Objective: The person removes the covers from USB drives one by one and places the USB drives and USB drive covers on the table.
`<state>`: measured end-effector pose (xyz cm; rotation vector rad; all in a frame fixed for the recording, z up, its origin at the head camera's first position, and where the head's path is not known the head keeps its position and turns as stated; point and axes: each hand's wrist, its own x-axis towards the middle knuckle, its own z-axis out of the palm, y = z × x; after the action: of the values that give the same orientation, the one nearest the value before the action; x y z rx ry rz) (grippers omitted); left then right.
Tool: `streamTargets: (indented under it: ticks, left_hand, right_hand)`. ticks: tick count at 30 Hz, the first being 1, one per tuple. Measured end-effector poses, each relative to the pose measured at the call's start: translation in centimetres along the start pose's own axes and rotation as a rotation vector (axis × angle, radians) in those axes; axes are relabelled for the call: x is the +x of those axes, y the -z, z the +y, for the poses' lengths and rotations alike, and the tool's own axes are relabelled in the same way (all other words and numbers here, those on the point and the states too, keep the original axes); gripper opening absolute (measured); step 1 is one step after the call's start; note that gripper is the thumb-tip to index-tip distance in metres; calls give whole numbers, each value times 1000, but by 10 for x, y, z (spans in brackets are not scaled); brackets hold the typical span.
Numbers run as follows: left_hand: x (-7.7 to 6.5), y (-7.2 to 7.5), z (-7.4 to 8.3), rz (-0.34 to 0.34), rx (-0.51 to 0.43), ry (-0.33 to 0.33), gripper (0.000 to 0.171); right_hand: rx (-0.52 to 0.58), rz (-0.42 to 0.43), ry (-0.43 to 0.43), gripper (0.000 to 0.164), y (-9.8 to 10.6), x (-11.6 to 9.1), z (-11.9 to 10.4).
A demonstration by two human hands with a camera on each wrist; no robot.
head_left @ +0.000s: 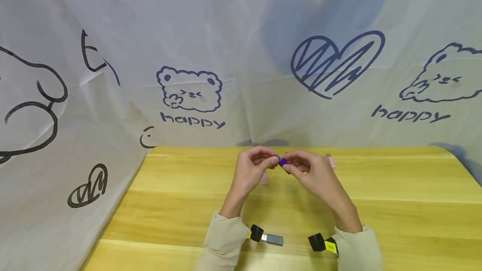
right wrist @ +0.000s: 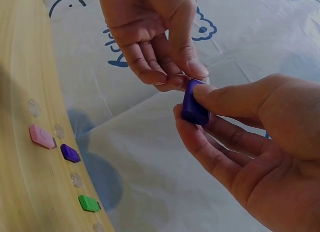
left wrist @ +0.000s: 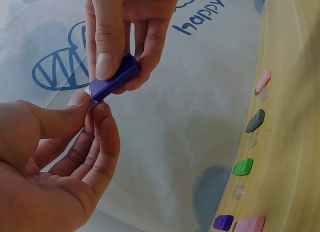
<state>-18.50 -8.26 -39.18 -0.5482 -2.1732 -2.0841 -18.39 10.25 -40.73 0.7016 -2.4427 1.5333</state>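
Both hands meet above the far part of the table around one purple USB stick. Its body is pinched between thumb and fingers of my right hand. At the stick's other end, thumb and fingertips of my left hand pinch the plug end. Something small, pale and shiny shows there, mostly covered by the fingertips; I cannot tell whether it is bare metal or a clear cap. In the right wrist view, the right thumb lies on the flat side of the purple body.
Along the far edge lie a green stick, a dark grey stick, another purple stick and pink sticks, with small clear pieces between. A grey USB stick lies near the left cuff. A printed cloth hangs behind.
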Motion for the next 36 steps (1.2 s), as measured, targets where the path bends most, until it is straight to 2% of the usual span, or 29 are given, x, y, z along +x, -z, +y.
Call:
streamTargets:
  ticks: [11, 16, 23, 36]
  left_hand:
    - [2, 2, -1, 19, -24, 17, 13]
    - [2, 2, -1, 42, -36, 72, 13]
    - [9, 7, -25, 47, -54, 128, 14]
    - [10, 5, -29, 67, -73, 155, 13]
  right_hand:
    - [32, -6, -5, 15, -2, 2, 0]
    - [13, 1, -1, 15, -3, 2, -2]
    - [-16, 7, -20, 16, -5, 3, -4]
    - [-86, 24, -56, 12, -6, 5, -12]
